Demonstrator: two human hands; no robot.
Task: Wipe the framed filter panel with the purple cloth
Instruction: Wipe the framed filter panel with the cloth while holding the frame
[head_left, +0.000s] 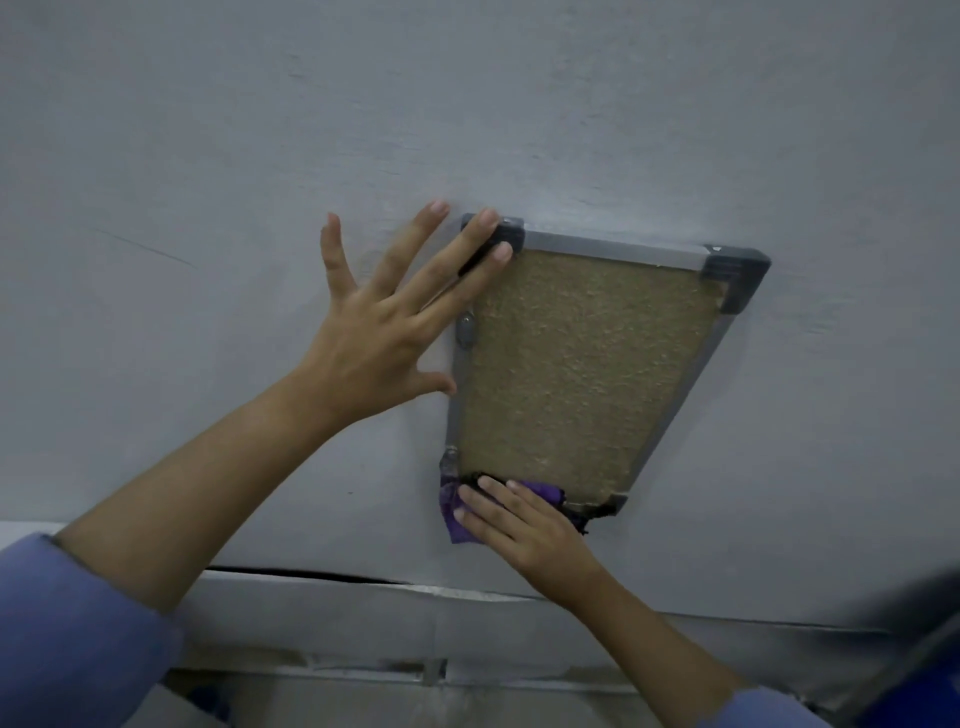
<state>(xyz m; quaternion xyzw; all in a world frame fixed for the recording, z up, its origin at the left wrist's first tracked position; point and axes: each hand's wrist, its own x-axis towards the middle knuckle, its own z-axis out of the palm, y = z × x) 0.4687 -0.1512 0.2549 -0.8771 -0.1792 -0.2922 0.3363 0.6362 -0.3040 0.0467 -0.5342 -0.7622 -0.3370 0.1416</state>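
A person's right hand (511, 525) lies flat with fingers straight, pressing a crumpled purple cloth (457, 512) against the lower edge of a framed filter panel (582, 369). The left hand (387, 317) is spread wide, palm toward the surface, its fingertips resting on the panel's upper left corner and steadying it; the thumb touches the left side of the frame. Both forearms are bare, with blue sleeves (67, 623) pushed back near the bottom of the view. The panel is a grey frame with dark corner caps around a rough tan mat, mounted flat on a pale grey painted surface (260, 114). Along the lower edge, just right of the cloth, the frame looks torn and blackened, with loose dark scraps hanging. That weak corner is probably the main risk: a hard or snagging stroke there could tear it further or pull the mat loose. The cloth is only pressed, not gripped, so it might slip out from under the fingers.
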